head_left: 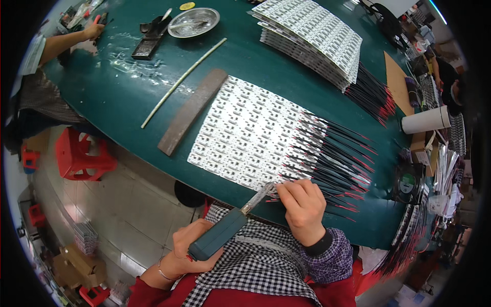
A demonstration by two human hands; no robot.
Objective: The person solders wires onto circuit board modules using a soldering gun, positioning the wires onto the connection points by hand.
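Note:
My left hand [197, 244] is wrapped round the dark green handle of a soldering iron [222, 233]. Its metal shaft slants up to the right, and the tip meets the near edge of a white circuit board panel [250, 128]. Right beside that tip, my right hand [305, 211] has its fingers pinched on a thin wire; the fingers partly cover it. Several black wires with red ends [332, 158] lie across the panel's right side and stick out past it. A brown flat bar [193, 110] lies along the panel's left edge.
A thick stack of similar panels [312, 41] with wires stands at the far right. Beyond the bar lie a pale rod [184, 82], a metal dish [193, 23] and a black box [148, 43]. Another person's hand [93, 31] is far left. Red stools [84, 156] stand on the floor.

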